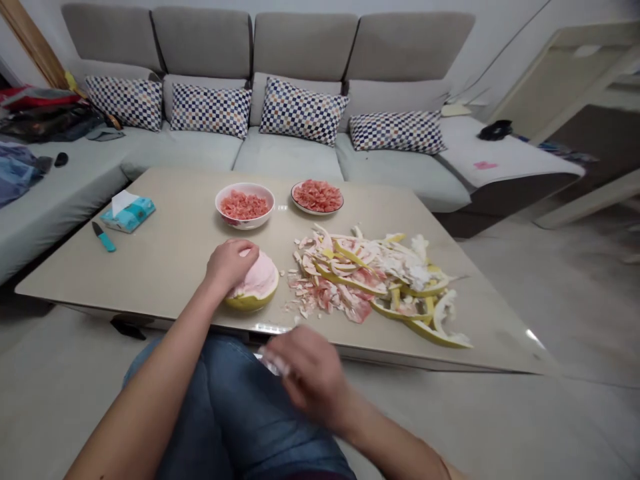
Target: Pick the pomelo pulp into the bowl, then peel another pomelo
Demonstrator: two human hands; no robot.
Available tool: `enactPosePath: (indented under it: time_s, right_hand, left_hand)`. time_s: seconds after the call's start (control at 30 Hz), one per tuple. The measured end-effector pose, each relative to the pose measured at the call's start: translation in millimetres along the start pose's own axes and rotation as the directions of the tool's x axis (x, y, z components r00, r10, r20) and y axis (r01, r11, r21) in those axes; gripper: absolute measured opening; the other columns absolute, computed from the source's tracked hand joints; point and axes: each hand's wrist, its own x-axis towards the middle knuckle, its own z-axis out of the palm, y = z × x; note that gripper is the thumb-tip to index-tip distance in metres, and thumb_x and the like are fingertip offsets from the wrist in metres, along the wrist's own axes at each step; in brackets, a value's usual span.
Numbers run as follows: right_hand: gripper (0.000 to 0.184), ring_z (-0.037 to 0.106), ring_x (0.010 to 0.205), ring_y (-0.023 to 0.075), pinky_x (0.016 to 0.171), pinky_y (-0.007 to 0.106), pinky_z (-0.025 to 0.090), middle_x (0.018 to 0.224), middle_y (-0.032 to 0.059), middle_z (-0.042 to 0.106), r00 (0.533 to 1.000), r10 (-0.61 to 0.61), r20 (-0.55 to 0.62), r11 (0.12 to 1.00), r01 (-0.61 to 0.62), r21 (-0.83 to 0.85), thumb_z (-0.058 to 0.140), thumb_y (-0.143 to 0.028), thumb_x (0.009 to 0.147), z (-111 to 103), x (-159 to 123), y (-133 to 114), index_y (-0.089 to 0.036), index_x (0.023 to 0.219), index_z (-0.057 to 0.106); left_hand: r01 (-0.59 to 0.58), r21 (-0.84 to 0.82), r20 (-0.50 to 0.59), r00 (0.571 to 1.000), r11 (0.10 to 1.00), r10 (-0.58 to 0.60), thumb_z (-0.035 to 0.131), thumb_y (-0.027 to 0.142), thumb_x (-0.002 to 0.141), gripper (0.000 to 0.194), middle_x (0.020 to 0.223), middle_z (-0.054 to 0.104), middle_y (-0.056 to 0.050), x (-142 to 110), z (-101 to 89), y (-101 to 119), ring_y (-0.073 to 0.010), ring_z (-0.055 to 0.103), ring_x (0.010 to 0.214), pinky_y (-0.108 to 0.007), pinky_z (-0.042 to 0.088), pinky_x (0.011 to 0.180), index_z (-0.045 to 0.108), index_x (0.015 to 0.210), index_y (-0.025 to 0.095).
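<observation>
Near the table's front edge sits a partly peeled pomelo [255,277], pink-white pith showing on top and yellow-green rind left below. My left hand [233,263] grips it from its upper left side, fingers curled over the top. My right hand [310,373] is raised over my lap, in front of the table edge and apart from the pomelo. Its fingers are curled in and blurred by motion; a whitish bit shows at the fingertips, too smeared to name. To the right of the pomelo lies a heap of peel, pith and membrane scraps [350,267].
Behind the pomelo stand a bowl [245,224] and a plate [320,211], both filled with pink pomelo flesh. A knife [104,237] and a tissue pack [131,215] lie at the table's left. A sofa [280,157] with checkered cushions runs along the far side.
</observation>
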Motion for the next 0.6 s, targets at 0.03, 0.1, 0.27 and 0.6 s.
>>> enactPosePath:
  time_s: [0.03,0.1,0.27,0.6]
  right_hand:
    - [0.031,0.062,0.081,0.0213,0.07,0.034,0.049,0.087,0.0072,0.07,0.995,0.089,-0.054,0.995,-0.092,-0.049,0.047,-0.005,0.082,-10,1,13,-0.022,0.103,0.062]
    - [0.024,0.062,0.084,0.0238,0.076,0.037,0.05,0.086,0.0075,0.069,0.962,0.226,-0.152,0.947,-0.254,-0.196,0.05,-0.009,0.083,-33,5,51,-0.023,0.095,0.065]
    - [0.037,0.059,0.097,0.0342,0.086,0.051,0.047,0.107,0.02,0.066,0.885,0.351,-0.306,0.728,-0.464,-0.505,0.055,-0.019,0.083,-67,12,130,-0.012,0.118,0.063]
    - [0.018,0.059,0.091,0.0259,0.08,0.04,0.048,0.098,0.01,0.067,0.973,0.219,-0.068,0.96,-0.227,-0.163,0.064,-0.027,0.09,38,33,41,-0.021,0.106,0.065]
  left_hand:
    - [0.014,-0.016,0.001,1.0,1.0,-0.014,0.05,0.042,0.086,0.03,0.113,0.074,0.001,1,-1.2,-2,-0.021,0.065,0.106,-0.028,0.048,0.095,0.076,0.095,0.03]
    - [0.032,-0.05,-0.011,0.999,0.998,-0.033,0.05,0.042,0.086,0.031,0.113,0.074,0.001,0,-3.1,-6,-0.0202,0.065,0.107,-0.027,0.047,0.095,0.076,0.097,0.029]
    - [0.037,-0.116,-0.04,0.998,0.993,-0.042,0.051,0.043,0.086,0.032,0.112,0.074,-0.001,-2,-1.4,-12,-0.0205,0.065,0.107,-0.027,0.047,0.095,0.076,0.097,0.026]
    - [0.103,-0.051,-0.063,0.992,0.993,-0.106,0.051,0.041,0.087,0.03,0.114,0.073,-0.001,-2,3.2,1,-0.0217,0.065,0.106,-0.029,0.047,0.095,0.076,0.097,0.029]
